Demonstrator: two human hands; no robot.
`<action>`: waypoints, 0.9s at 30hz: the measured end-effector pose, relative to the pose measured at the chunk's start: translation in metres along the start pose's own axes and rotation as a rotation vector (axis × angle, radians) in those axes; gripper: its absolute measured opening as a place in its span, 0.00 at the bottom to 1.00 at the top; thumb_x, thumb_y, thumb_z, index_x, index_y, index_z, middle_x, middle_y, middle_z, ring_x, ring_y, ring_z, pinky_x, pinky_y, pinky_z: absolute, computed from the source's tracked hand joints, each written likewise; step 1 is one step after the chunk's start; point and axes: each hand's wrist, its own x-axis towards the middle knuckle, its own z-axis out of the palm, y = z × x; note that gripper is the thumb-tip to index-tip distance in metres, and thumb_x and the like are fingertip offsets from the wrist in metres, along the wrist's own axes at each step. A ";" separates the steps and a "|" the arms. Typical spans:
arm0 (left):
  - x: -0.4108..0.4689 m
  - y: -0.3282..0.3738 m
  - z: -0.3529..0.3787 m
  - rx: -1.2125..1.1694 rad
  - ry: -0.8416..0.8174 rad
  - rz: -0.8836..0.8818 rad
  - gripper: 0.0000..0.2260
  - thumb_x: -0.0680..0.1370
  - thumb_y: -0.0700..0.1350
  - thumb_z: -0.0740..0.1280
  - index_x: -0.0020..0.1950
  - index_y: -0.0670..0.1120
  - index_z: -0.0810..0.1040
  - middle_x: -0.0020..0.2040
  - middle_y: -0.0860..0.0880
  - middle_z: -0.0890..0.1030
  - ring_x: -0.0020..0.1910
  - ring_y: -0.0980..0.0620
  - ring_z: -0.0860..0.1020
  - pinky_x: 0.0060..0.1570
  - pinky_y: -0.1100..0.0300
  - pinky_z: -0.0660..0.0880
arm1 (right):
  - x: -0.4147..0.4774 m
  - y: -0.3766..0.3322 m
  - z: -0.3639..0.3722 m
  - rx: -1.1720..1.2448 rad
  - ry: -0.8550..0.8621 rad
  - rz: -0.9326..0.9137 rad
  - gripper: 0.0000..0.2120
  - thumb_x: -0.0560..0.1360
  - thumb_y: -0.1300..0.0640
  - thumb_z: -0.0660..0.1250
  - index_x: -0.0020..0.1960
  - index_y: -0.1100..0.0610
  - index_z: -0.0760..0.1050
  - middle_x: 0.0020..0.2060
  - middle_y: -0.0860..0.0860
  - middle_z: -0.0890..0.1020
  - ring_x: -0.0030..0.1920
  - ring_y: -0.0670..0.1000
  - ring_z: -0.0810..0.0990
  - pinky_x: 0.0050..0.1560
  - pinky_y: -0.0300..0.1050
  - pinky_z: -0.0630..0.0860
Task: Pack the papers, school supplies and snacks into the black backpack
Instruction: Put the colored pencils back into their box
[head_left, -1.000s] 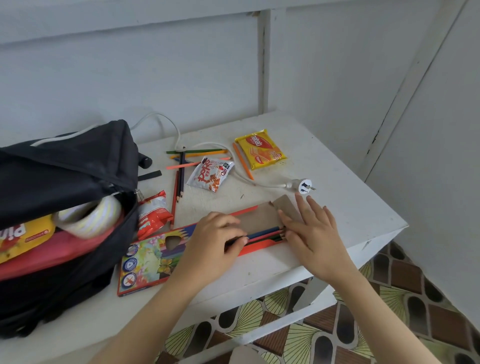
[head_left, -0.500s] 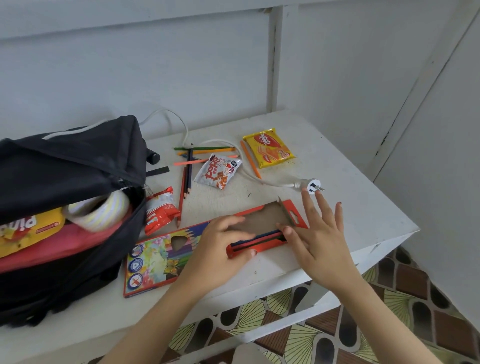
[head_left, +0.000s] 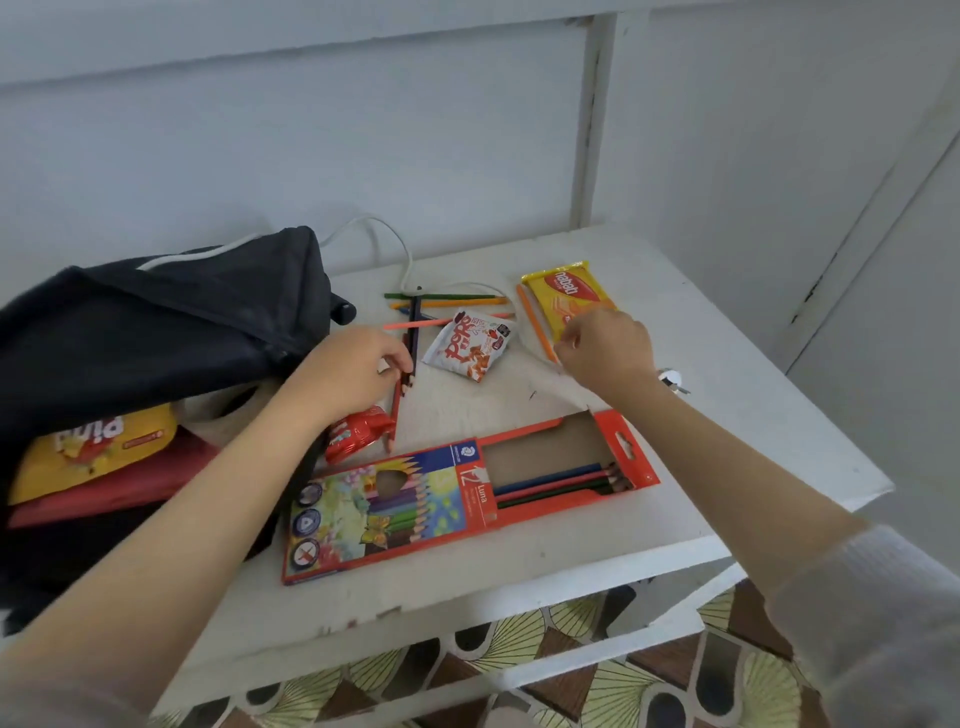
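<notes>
Pinches loose coloured pencils (head_left: 414, 338) in left hand (head_left: 353, 374) on table (head_left: 727, 415) beside black backpack (head_left: 156, 322), curls right hand (head_left: 608, 353) at orange pencil (head_left: 532, 319), hold unclear; light, stiff, roll-prone, so best taken mid-shaft for open pencil box (head_left: 415, 514).

**Occlusions and cut-offs**

The right hand (head_left: 605, 353) covers the near end of the orange pencil (head_left: 532, 317) and a corner of the yellow wafer packet (head_left: 566, 296). Whether its fingers pinch anything is unreadable. The plug (head_left: 672, 379) is mostly behind the wrist. The left forearm (head_left: 249, 467) hides part of the red snack packet (head_left: 358, 434). The backpack (head_left: 156, 322) is cut off at the left edge.
</notes>
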 end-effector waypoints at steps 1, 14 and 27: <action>0.004 -0.004 -0.002 0.025 -0.056 -0.011 0.14 0.75 0.34 0.61 0.48 0.50 0.82 0.53 0.50 0.81 0.50 0.53 0.77 0.53 0.57 0.72 | 0.005 -0.003 0.002 -0.042 -0.051 0.024 0.10 0.72 0.56 0.62 0.42 0.57 0.81 0.39 0.54 0.80 0.43 0.57 0.78 0.43 0.44 0.70; 0.017 -0.002 -0.002 0.163 -0.406 0.068 0.14 0.68 0.35 0.69 0.37 0.55 0.81 0.43 0.58 0.77 0.45 0.59 0.75 0.39 0.65 0.67 | 0.010 -0.011 -0.003 -0.059 -0.078 0.116 0.11 0.71 0.55 0.63 0.33 0.58 0.67 0.32 0.51 0.70 0.36 0.55 0.72 0.39 0.44 0.67; 0.005 0.002 0.001 0.244 -0.268 0.223 0.06 0.73 0.46 0.71 0.48 0.53 0.83 0.48 0.54 0.76 0.50 0.55 0.73 0.47 0.61 0.69 | -0.052 -0.005 -0.061 1.151 0.465 0.100 0.06 0.76 0.62 0.64 0.46 0.52 0.75 0.42 0.53 0.82 0.45 0.52 0.82 0.48 0.44 0.79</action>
